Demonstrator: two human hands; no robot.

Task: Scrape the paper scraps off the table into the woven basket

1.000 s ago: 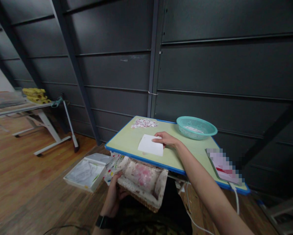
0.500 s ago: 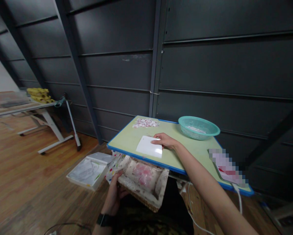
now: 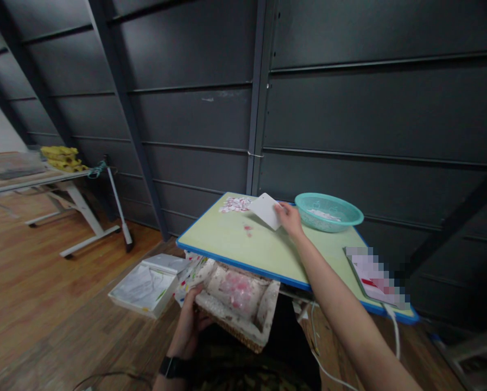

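Pinched by its right edge, a thin white card-like sheet (image 3: 265, 210) is tilted above the table in my right hand (image 3: 289, 218). Just behind its left corner lies a pile of small white and reddish pieces (image 3: 234, 205). A few reddish stains (image 3: 248, 230) mark the pale yellow-green tabletop (image 3: 214, 233). Below the front edge, my left hand (image 3: 192, 312) grips the left side of a lined wicker basket (image 3: 243, 335). Inside the basket sits something pink under clear plastic (image 3: 237, 290).
A turquoise plastic basin (image 3: 328, 212) with white pieces stands at the table's back right. Near the right edge lies a blurred flat device (image 3: 375, 279) with a white cable. An open white box (image 3: 145, 288) is on the floor at left, before another table (image 3: 35, 182).
My right hand has lifted the white sheet off the tabletop and moved it back toward the pile, uncovering the reddish stains. My left hand and the basket stay in place.
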